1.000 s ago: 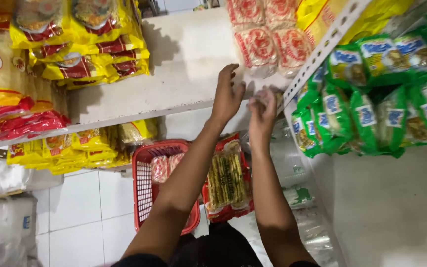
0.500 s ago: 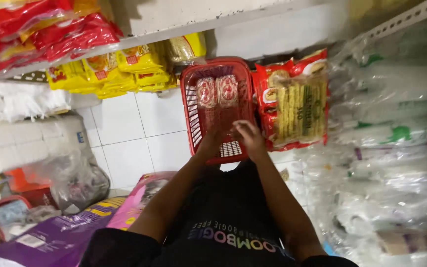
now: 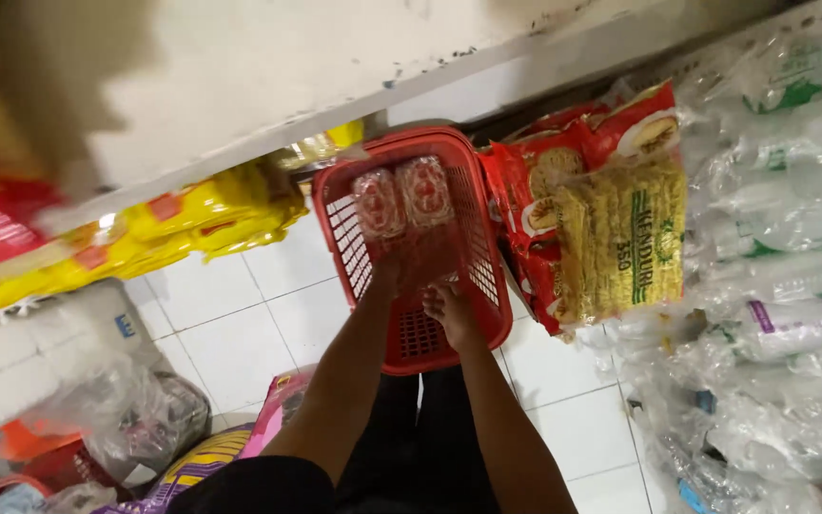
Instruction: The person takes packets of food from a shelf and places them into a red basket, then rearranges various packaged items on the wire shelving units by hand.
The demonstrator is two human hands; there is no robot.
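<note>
A red plastic basket [image 3: 497,314] stands on the white tiled floor below me. At its far end lie two clear packs of round reddish snacks [image 3: 401,198], side by side. Both my arms reach down into the basket. My left hand [image 3: 394,278] is blurred and rests just below the packs, over a reddish smear that may be a third pack. Near the basket's middle, my right hand [image 3: 449,309] has its fingers curled. Motion blur hides whether either hand grips anything.
A white shelf board [image 3: 335,76] juts out overhead. Yellow packets [image 3: 202,214] sit under it at left. Red biscuit packs and a yellow noodle pack [image 3: 620,238] lean beside the basket. Clear plastic bags [image 3: 782,286] fill the right rack. Sacks and a pink-purple bag [image 3: 273,419] lie at lower left.
A second ago my hands were up at the shelf by the snack packs. They came down into the basket, where they remain, a little deeper than half a second ago.
</note>
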